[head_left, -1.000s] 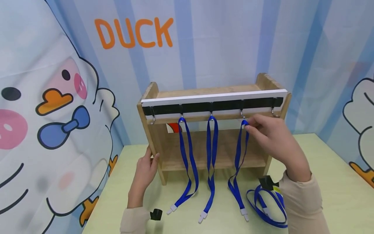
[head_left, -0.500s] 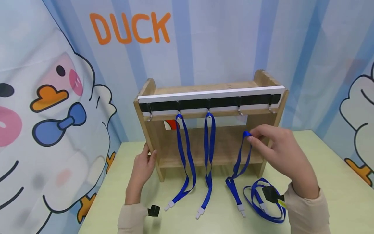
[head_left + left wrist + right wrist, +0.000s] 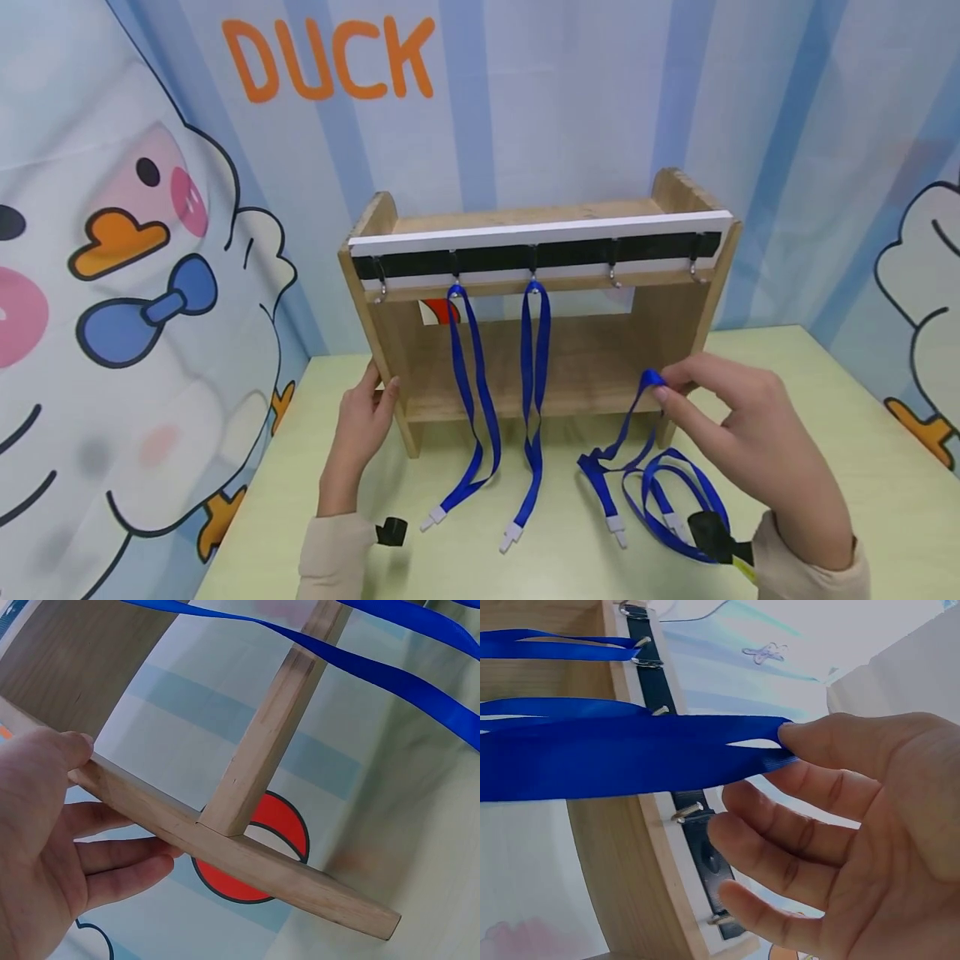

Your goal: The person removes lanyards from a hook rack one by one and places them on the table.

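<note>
My right hand pinches the top loop of a blue lanyard between thumb and forefinger, in front of the shelf's right side. Its other fingers are spread apart in the right wrist view. That lanyard's white clip hangs low near the table. My left hand holds the left side panel of the wooden shelf; in the left wrist view the thumb lies on the panel edge, with fingers on its outer side. Two more blue lanyards hang from the second and third hooks.
A black strip with several metal hooks runs along the shelf's front rail; both right-hand hooks and the leftmost are bare. Another coiled blue lanyard lies on the pale table, below my right hand. A duck-print cloth stands behind.
My right hand has drawn the lanyard away from the fourth hook, moving it down and slightly right. The left hand stays on the shelf's side; the view has shifted slightly.
</note>
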The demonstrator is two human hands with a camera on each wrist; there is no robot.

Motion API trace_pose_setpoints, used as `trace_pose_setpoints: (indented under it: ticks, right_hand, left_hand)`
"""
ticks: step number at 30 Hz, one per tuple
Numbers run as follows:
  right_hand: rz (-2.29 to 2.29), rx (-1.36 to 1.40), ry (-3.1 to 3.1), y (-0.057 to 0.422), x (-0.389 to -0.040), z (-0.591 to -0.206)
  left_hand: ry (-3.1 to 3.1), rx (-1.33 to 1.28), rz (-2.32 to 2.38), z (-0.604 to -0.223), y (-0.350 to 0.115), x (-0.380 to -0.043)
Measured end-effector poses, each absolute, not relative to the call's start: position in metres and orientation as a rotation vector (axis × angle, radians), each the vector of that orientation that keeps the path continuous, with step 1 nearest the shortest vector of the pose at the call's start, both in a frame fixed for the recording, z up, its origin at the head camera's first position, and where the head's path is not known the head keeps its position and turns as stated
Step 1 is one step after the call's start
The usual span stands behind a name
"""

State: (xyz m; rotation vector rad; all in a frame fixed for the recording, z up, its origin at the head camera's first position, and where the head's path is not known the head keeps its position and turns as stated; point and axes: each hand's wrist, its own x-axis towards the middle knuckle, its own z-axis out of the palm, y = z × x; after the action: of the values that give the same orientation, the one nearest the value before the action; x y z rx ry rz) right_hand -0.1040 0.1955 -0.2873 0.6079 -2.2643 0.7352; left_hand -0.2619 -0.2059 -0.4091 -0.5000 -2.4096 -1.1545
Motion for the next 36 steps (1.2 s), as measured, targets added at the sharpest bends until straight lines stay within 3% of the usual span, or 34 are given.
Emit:
trace_pose_setpoints:
  ticks: [22, 36]
  right_hand:
    - [0.801, 0.773, -2.45, 0.221, -0.086, -0.306]
    - [0.827, 0.741, -2.693, 0.225, -0.094, -0.31]
  left_hand:
    - [-2.428, -0.457, -1.138, -0.41, -0.204, -0.26]
    - [-2.463, -0.426, -1.155, -0.408, -0.203, -0.259]
